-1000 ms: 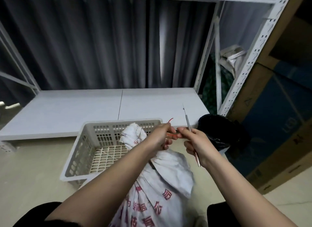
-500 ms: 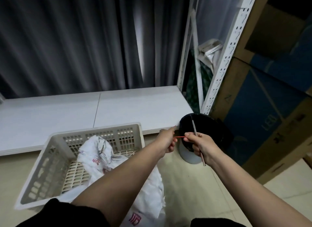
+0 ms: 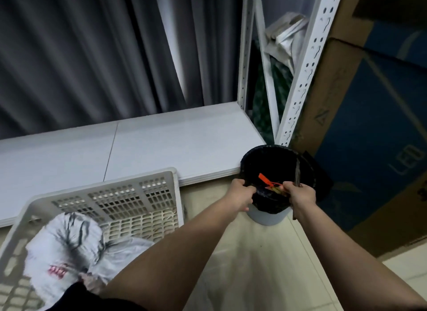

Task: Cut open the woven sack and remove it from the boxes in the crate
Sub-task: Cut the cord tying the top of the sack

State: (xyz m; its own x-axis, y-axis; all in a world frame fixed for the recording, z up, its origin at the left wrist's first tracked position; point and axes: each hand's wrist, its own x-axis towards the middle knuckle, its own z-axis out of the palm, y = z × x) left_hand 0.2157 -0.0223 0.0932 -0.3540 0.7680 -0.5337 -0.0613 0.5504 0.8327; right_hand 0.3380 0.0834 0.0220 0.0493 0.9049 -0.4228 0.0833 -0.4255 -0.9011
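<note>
The right hand has its grip closed around a thin blade tool that points up, and its fingertips pinch a red plastic tie. The tie hangs over the open bin, which has a black bag inside it. The left hand has its grip curled on the near rim of the bin, holding the black bag edge. The bin stands on the floor, just beside the corner of the low white shelf board. The woven sack is white with red writing. It sits in the pale crate at the lower left, well apart from both hands. A big cardboard box leans at the right.
</note>
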